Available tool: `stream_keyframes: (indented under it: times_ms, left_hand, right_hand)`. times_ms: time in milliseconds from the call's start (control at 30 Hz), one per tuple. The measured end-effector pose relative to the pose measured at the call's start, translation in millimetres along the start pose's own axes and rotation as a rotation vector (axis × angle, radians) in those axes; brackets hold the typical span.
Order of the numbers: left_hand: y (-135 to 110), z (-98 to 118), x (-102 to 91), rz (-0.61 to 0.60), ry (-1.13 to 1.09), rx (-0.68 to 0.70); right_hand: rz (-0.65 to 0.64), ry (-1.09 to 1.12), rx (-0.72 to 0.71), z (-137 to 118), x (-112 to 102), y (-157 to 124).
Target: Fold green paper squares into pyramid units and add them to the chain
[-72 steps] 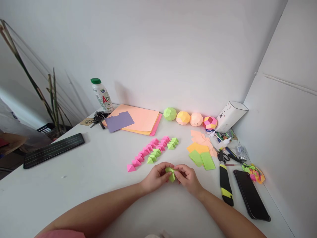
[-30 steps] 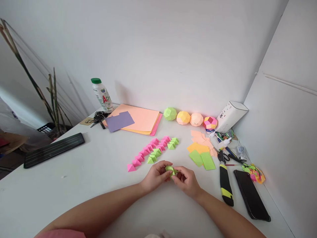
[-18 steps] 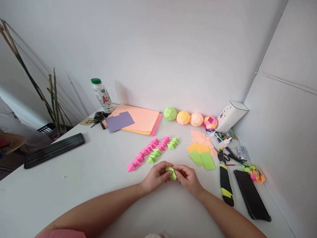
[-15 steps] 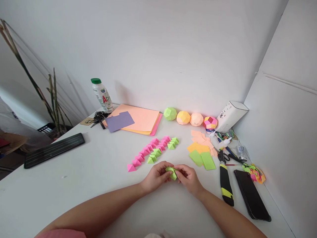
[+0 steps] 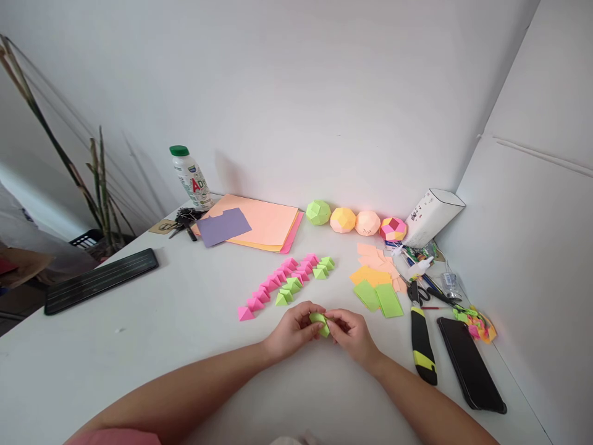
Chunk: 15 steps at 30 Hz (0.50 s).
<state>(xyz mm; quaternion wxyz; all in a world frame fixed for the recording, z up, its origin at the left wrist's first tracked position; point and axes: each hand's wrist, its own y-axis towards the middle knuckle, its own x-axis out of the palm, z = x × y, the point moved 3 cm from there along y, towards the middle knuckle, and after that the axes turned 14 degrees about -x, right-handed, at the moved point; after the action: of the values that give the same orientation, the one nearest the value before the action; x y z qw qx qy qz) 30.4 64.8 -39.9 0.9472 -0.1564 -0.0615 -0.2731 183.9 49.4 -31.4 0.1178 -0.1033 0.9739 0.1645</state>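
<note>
A small piece of folded green paper [image 5: 319,322] is pinched between both hands, low over the table. My left hand [image 5: 296,327] grips its left side with thumb and fingers. On its right side, my right hand [image 5: 351,334] presses it with the thumb and fingertips; parts of the paper are hidden behind the fingers. Just beyond the hands stand rows of folded pink paper units [image 5: 271,283] and folded green units [image 5: 293,285]. To the right lie green paper slips [image 5: 389,301], with orange slips [image 5: 369,275] and peach slips [image 5: 377,258] behind them.
Paper balls [image 5: 343,220] line the wall beside a white box [image 5: 434,216]. At right are a utility knife [image 5: 422,346], scissors [image 5: 419,293], a phone [image 5: 471,364] and paper scraps [image 5: 482,326]. Coloured sheets [image 5: 264,219], a bottle [image 5: 192,179] and a black bar [image 5: 102,281] occupy the left.
The fingers have shifted very slightly on the green paper, which is turned a little. Everything else stays where it was.
</note>
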Motion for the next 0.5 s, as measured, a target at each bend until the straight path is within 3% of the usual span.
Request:
stream_keyframes:
  times_ms: [300,500]
  left_hand:
    - [-1,-1,-1.1,0.083,0.158,0.063]
    - [-3,4,-1.0,0.142,0.205,0.101]
  right_hand:
    - [-0.031,-0.126,-0.200,-15,1,2]
    - [-0.084,-0.161,-0.251,-15,3,1]
